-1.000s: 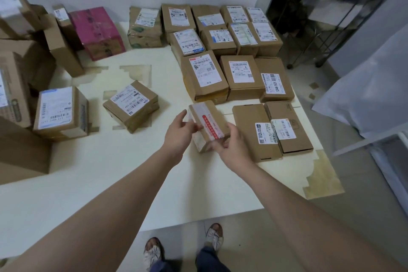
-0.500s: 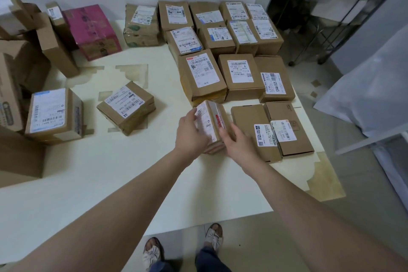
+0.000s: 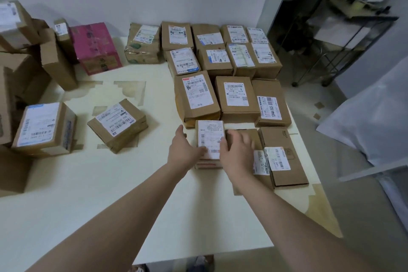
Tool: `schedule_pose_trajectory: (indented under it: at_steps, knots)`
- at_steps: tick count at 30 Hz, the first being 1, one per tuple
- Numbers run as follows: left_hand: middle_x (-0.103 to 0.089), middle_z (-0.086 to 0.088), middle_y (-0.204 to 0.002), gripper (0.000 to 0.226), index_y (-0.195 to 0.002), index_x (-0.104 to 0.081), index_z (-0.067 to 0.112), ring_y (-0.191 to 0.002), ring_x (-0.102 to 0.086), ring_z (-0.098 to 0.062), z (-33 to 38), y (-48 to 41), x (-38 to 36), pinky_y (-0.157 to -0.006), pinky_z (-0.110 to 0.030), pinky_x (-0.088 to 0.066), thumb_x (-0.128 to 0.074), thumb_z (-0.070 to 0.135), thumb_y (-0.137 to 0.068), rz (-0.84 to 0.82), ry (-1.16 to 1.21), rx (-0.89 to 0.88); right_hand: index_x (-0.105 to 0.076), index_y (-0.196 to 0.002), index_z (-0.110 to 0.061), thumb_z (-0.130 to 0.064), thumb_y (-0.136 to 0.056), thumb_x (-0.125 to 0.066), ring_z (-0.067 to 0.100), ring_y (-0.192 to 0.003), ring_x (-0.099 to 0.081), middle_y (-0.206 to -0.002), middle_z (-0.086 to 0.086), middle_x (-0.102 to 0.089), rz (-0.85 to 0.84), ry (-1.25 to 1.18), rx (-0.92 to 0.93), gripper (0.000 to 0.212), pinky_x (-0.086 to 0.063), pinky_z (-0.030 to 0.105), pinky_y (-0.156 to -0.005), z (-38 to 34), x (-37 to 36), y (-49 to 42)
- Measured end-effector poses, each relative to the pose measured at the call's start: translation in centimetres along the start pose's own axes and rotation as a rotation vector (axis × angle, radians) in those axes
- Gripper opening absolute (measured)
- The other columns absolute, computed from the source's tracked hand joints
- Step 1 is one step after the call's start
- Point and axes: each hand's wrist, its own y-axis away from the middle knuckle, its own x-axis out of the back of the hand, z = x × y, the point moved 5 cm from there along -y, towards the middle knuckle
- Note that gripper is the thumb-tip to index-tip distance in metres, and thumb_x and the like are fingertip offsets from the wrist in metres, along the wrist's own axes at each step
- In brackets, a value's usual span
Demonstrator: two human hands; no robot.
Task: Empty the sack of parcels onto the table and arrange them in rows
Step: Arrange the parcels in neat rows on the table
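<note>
A small brown parcel (image 3: 210, 137) with a white label lies flat on the white table (image 3: 154, 183), at the left end of the front row. My left hand (image 3: 185, 152) touches its left edge, thumb pointing away. My right hand (image 3: 237, 158) rests against its right edge, fingers spread over the neighbouring flat box (image 3: 256, 139). Behind them, several labelled parcels (image 3: 237, 97) stand in rows against the wall. A second flat box (image 3: 284, 157) closes the front row on the right.
Two loose parcels (image 3: 117, 123) (image 3: 44, 128) lie on the table's left half. A pink box (image 3: 95, 47) and a heap of cartons (image 3: 22, 62) fill the far left. White sheeting (image 3: 375, 117) and a metal rack (image 3: 342, 28) stand to the right of the table.
The small parcel was turned from tilted in both hands to flat and label-up on the table, beside the flat box. Both hands have loosened on it.
</note>
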Motion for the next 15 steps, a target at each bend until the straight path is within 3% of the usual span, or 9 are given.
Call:
schedule_pose_trajectory:
  at_steps: [2, 4, 8, 10, 13, 15]
  knots:
    - [-0.036, -0.007, -0.151, 0.097, -0.154, -0.015, 0.022, -0.138, -0.033, -0.029, -0.2, -0.7, 2.4, -0.105, -0.047, -0.042, -0.075, 0.030, -0.079, 0.122, -0.120, -0.018, -0.059, -0.121, -0.022, -0.030, -0.098, -0.049, 0.022, -0.116, -0.042, -0.126, 0.002, -0.049, 0.085, 0.002, 0.060, 0.026, -0.041, 0.031, -0.087, -2.1, 0.9, -0.6]
    - [-0.033, -0.011, -0.151, 0.090, -0.153, -0.020, 0.018, -0.140, -0.026, -0.032, -0.2, -1.4, 5.8, -0.112, -0.044, -0.031, -0.073, 0.032, -0.081, 0.275, -0.241, -0.033, -0.061, -0.116, -0.022, -0.024, -0.099, -0.047, 0.018, -0.108, -0.050, -0.119, -0.002, -0.052, 0.059, -0.100, 0.156, 0.022, -0.044, 0.028, -0.079, -5.1, 0.8, -1.0]
    - [-0.030, -0.014, -0.151, 0.081, -0.147, -0.030, 0.013, -0.139, -0.023, -0.033, -1.0, -3.7, 13.8, -0.117, -0.040, -0.018, -0.071, 0.032, -0.080, 0.530, -0.343, -0.029, -0.062, -0.115, -0.024, -0.020, -0.098, -0.046, 0.016, -0.094, -0.063, -0.104, -0.006, -0.069, -0.352, -0.297, 0.228, 0.024, -0.052, 0.034, -0.081, -10.9, -3.7, -0.5]
    - [-0.022, -0.011, -0.156, 0.087, -0.151, -0.025, 0.018, -0.142, -0.018, -0.031, -1.9, -4.8, 16.9, -0.117, -0.044, -0.019, -0.073, 0.031, -0.079, 0.536, -0.336, 0.003, -0.056, -0.121, -0.029, -0.024, -0.096, -0.047, 0.018, -0.092, -0.066, -0.101, -0.007, -0.071, -0.584, -0.327, 0.143, 0.027, -0.055, 0.041, -0.085, -12.7, -7.2, 0.4]
    - [-0.014, -0.011, -0.158, 0.095, -0.153, -0.018, 0.021, -0.144, -0.014, -0.031, -3.8, -6.7, 20.6, -0.114, -0.046, -0.025, -0.076, 0.027, -0.078, 0.415, -0.328, 0.094, -0.043, -0.138, -0.025, -0.029, -0.092, -0.050, 0.023, -0.097, -0.067, -0.106, -0.006, -0.069, -0.740, -0.300, 0.040, 0.047, -0.057, 0.041, -0.084, -15.3, -11.2, 1.0]
    - [-0.033, -0.014, -0.152, 0.092, -0.151, -0.025, 0.018, -0.133, -0.038, -0.032, -5.7, -8.8, 22.1, -0.106, -0.043, -0.039, -0.079, 0.020, -0.076, 0.268, -0.131, 0.168, -0.032, -0.144, -0.024, -0.030, -0.094, -0.052, 0.024, -0.096, -0.067, -0.103, -0.005, -0.066, -0.786, -0.315, -0.057, 0.055, -0.054, 0.033, -0.072, -17.0, -13.4, 1.3]
